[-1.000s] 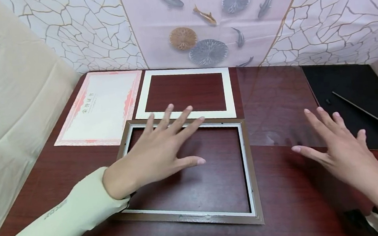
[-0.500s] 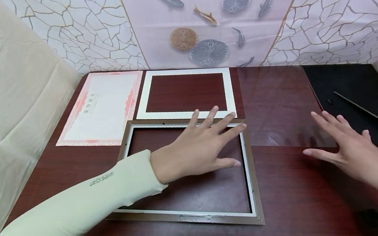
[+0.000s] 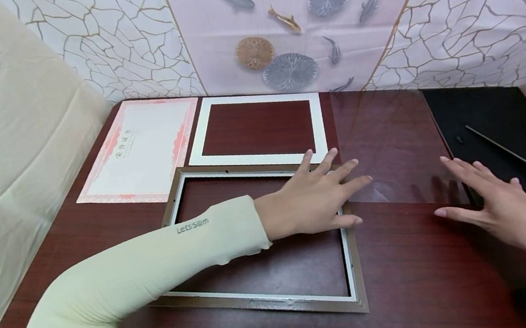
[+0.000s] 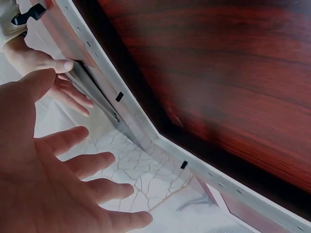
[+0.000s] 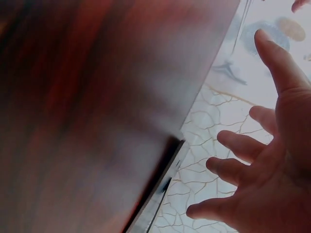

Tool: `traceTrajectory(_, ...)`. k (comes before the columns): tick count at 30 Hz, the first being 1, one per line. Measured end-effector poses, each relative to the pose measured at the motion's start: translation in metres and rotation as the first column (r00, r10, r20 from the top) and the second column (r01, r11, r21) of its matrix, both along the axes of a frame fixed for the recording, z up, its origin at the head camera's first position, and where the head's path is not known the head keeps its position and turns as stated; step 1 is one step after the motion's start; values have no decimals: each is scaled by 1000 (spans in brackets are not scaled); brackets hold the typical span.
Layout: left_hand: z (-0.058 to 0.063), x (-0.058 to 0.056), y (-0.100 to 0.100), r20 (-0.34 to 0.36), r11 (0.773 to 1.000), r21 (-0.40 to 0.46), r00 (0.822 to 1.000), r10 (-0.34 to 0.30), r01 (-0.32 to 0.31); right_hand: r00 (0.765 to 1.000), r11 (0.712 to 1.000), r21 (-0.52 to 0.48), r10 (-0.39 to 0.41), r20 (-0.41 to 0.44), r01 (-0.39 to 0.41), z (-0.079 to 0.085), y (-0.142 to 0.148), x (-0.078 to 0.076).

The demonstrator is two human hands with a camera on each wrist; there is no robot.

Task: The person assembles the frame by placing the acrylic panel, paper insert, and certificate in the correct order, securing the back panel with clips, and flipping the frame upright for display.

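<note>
In the head view my left hand point(image 3: 312, 199) hovers with spread fingers over the upper right corner of a brown picture frame point(image 3: 277, 302) that lies on the table. The frame has a pale inner lip, and the wood table shows through its opening. My left forearm crosses over that opening. To the right, my right hand point(image 3: 498, 201) is held above the table, fingers apart, near the front corner of a clear plastic sheet point(image 3: 385, 140). Both wrist views show the palms with nothing in them; the left hand point(image 4: 73, 165) appears beside the frame's rim point(image 4: 109, 73).
Behind the frame lies a white mat board point(image 3: 262, 160) with a cut-out window. A pink-bordered certificate point(image 3: 146, 149) lies at the back left. At the right is a black backing board point(image 3: 488, 108) with a thin raised strip point(image 3: 517, 156). Patterned cloth hangs behind the table.
My left hand has swept right across the picture frame, from its middle to its upper right corner. My right hand has shifted slightly right. The laid-out things have stayed put.
</note>
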State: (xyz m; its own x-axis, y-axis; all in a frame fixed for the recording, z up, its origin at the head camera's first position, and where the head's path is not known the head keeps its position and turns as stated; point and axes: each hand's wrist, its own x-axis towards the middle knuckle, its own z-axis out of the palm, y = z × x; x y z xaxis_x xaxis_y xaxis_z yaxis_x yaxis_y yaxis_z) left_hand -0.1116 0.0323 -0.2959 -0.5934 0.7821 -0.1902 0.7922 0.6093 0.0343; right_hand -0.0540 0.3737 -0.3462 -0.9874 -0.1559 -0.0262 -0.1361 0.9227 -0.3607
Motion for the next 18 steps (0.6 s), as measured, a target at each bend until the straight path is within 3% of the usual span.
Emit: traceTrajectory(18,-17,-13,46,-6,994,-107,1000,-14,13,998,997,68,20,64,-25,-3,11,-12)
